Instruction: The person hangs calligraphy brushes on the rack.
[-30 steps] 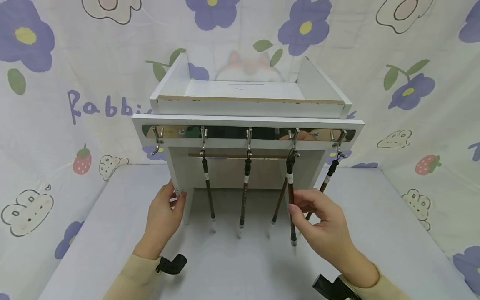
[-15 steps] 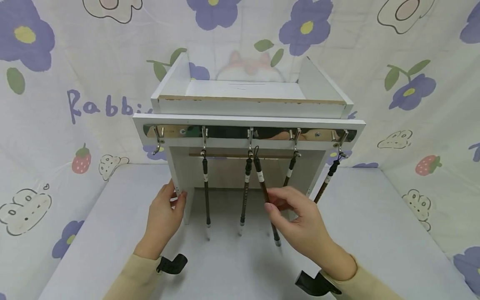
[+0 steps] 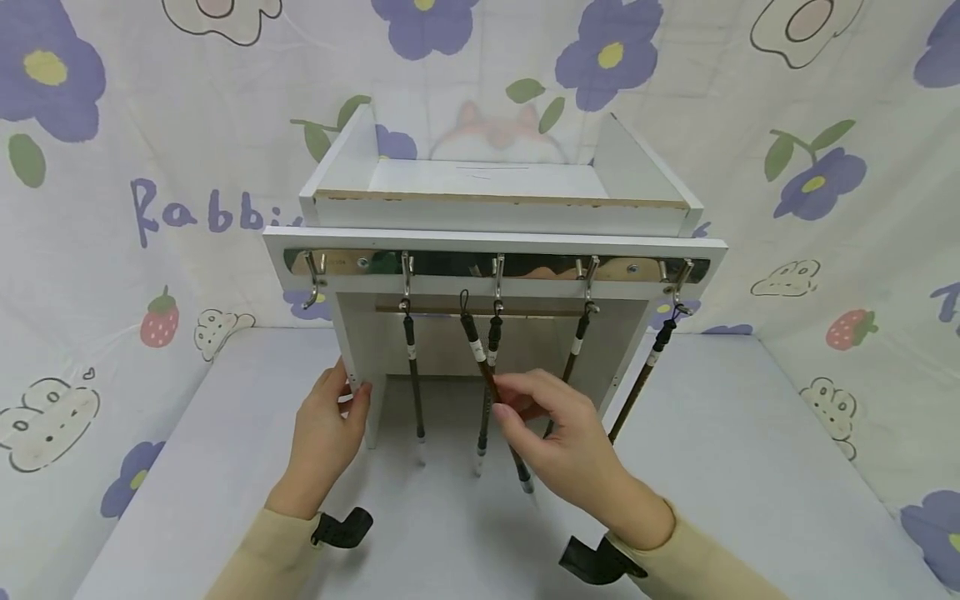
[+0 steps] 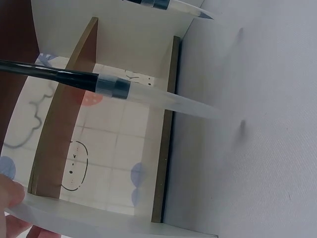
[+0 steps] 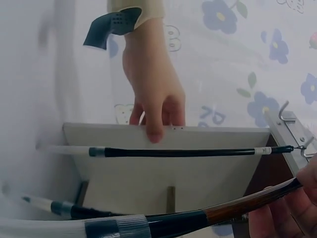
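My right hand point(image 3: 558, 446) pinches a calligraphy brush point(image 3: 477, 348) by its brown handle between thumb and fingers. This brush slants with its black hanging loop up, left of the middle hook point(image 3: 498, 275), and its pale tip down to the right. Behind it a second brush point(image 3: 485, 417) hangs from that hook. In the right wrist view the held brush point(image 5: 173, 224) crosses the bottom, its bristles running out at left. My left hand point(image 3: 326, 437) grips the front edge of the white stand's left side panel point(image 3: 352, 337), thumb inside.
A metal hook rail point(image 3: 450, 264) runs along the stand's front. Other brushes hang from it at left point(image 3: 414, 367), right of centre point(image 3: 576, 346) and far right point(image 3: 645, 375). The leftmost hook point(image 3: 312, 279) bears nothing. A patterned cloth point(image 3: 750, 250) hangs behind the white table point(image 3: 712, 467).
My right hand has carried the brush leftward, from in front of the fourth hook past the middle one, and the brush now tilts more. My left hand stays on the panel.
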Available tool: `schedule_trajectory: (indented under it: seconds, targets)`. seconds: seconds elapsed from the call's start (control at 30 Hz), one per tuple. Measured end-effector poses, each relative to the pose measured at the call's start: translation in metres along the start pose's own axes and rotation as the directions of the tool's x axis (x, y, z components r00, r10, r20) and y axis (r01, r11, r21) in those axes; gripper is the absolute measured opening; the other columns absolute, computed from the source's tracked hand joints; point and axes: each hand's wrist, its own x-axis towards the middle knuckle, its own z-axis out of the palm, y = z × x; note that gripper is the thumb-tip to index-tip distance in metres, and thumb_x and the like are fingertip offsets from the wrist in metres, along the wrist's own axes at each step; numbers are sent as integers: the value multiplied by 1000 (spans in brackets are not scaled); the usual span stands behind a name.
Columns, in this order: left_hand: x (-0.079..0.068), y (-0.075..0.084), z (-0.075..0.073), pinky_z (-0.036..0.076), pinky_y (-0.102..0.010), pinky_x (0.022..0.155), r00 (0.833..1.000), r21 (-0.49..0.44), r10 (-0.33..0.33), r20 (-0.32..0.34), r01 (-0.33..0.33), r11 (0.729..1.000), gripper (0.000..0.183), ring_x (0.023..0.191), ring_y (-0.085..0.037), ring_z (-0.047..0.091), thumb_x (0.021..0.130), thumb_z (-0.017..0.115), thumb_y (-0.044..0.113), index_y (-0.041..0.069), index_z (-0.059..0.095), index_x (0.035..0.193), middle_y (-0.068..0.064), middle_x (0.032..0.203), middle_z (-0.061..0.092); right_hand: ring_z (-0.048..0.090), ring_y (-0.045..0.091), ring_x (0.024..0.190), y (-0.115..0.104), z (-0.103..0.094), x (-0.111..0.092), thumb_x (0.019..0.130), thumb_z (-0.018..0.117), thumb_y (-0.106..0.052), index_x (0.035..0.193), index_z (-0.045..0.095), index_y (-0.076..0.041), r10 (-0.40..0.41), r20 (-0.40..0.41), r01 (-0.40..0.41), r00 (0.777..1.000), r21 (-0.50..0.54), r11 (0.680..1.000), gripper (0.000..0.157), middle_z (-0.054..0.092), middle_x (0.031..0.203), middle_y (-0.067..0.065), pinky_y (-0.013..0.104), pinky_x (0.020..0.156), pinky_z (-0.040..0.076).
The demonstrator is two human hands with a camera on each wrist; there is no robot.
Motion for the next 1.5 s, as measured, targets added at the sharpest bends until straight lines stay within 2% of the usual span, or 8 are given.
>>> schedule_trajectory:
  seconds: [0.63,1.03,1.2,1.5]
  targets:
    - [-2,0,1,55,-44,77,1000,19,-26,5,26,1000,47,99,-32,63,96,59,16,9,46,141,-16,118,58,61,11,85,-2,30,16,94,63,-9,118,65,-7,-16,98,12,995,42,999,24,63,98,-1,27,71,53]
    - [-1,0,0,55,-44,75,1000,24,12,-12,-12,1000,46,98,-32,64,96,59,15,8,46,140,-16,118,59,60,8,80,-6,44,25,95,63,-11,120,66,-6,-39,122,34,992,41,999,26,63,98,-2,24,68,52]
    - [-2,1,0,55,-44,74,1000,30,6,-11,-5,1000,46,98,-33,64,96,59,15,7,46,140,-17,117,59,60,7,79,-8,51,27,95,63,-11,120,66,-7,-35,137,27,990,61,998,26,63,97,-2,23,68,53]
    - [-1,1,0,55,-43,75,1000,37,-4,-18,5,999,34,97,-32,64,96,59,14,7,53,128,-14,112,60,57,6,82,-16,60,36,95,62,-11,121,66,-11,-1,189,-17,982,93,996,27,61,97,-7,23,70,52]
